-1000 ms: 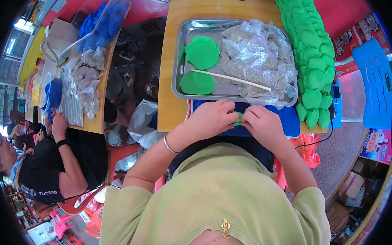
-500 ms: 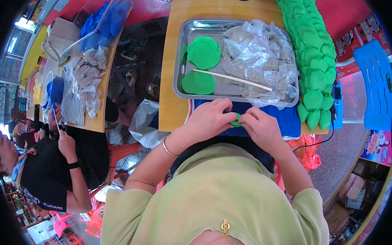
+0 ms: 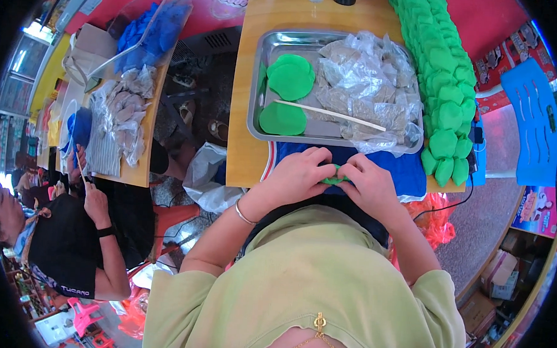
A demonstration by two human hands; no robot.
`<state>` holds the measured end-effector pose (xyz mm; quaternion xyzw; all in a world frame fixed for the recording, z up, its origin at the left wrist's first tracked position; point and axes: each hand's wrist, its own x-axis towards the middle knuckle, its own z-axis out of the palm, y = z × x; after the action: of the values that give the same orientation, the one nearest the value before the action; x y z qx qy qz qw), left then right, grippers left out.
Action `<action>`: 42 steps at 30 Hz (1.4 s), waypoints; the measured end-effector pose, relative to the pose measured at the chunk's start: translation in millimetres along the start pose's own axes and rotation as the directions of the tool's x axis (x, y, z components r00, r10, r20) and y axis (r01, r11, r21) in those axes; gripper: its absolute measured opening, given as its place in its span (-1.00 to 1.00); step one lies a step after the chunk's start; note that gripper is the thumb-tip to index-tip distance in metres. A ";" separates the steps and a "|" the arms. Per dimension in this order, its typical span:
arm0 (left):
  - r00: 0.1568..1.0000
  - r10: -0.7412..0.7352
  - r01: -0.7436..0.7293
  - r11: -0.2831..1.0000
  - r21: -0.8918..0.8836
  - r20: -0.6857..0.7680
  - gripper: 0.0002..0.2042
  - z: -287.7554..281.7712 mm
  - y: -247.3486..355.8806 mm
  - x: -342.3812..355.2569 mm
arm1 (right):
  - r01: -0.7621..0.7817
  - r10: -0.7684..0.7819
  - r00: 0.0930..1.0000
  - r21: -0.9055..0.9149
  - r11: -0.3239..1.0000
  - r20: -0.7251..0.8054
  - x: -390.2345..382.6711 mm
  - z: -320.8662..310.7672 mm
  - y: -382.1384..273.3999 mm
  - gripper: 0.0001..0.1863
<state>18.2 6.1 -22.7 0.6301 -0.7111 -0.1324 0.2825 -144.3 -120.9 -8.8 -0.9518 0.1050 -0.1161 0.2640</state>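
Green sheet-like piece (image 3: 333, 179), just one and mostly hidden by fingers, is held at the near edge of the wooden table, right in front of the tray. Largest is that one wooden table (image 3: 241, 166). Along its right edge runs one long bank of green bundles (image 3: 447, 88), overlapping too closely to count. Beside the bank lies one metal tray (image 3: 321, 127). Clear plastic bags (image 3: 363, 78) with grey-brown contents fill its right half, too heaped to count. One blue cloth (image 3: 409, 173) lies at the table's near edge. Two stacks of green discs stand in the tray: one (image 3: 291, 77) toward its far left corner, the other (image 3: 283, 119) at its near left corner. One pale stick (image 3: 331, 115) reaches from the nearer stack onto the bags.

Two hands work the piece: the left hand (image 3: 300, 177) and the right hand (image 3: 372, 181) each pinch it, fingertips close together.

Compared with half a second ago, the green shows as a thinner strip, slightly lower between the fingers; stacks and stick keep their places in the tray.
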 end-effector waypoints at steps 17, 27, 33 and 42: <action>0.990 -0.138 0.140 0.879 -0.456 0.038 -0.76 -0.7 28.0 -31.5 | 0.067 -0.078 0.991 0.106 0.992 0.107 -16.5 -12.3 -22.4 -0.81; 0.965 -0.261 0.153 0.613 -0.775 -0.015 -0.60 11.0 43.2 -55.7 | 0.079 -0.127 0.971 0.228 0.970 0.203 -21.4 -19.1 -43.1 -0.79; 0.963 -0.257 0.191 0.430 -0.882 0.083 -0.60 15.9 36.8 -68.1 | 0.038 -0.095 0.981 0.310 0.950 0.170 -18.3 -16.3 -48.4 -0.86; 0.948 -0.316 0.119 0.253 -0.960 0.035 -0.66 15.3 34.1 -68.4 | 0.016 -0.045 0.995 0.316 0.949 0.084 -2.1 -21.2 -62.3 -0.83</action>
<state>-15.4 75.8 -32.5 0.4371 -0.3707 -0.5146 0.6377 -143.5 -78.3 41.3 -0.9033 0.0585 -0.0925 0.4149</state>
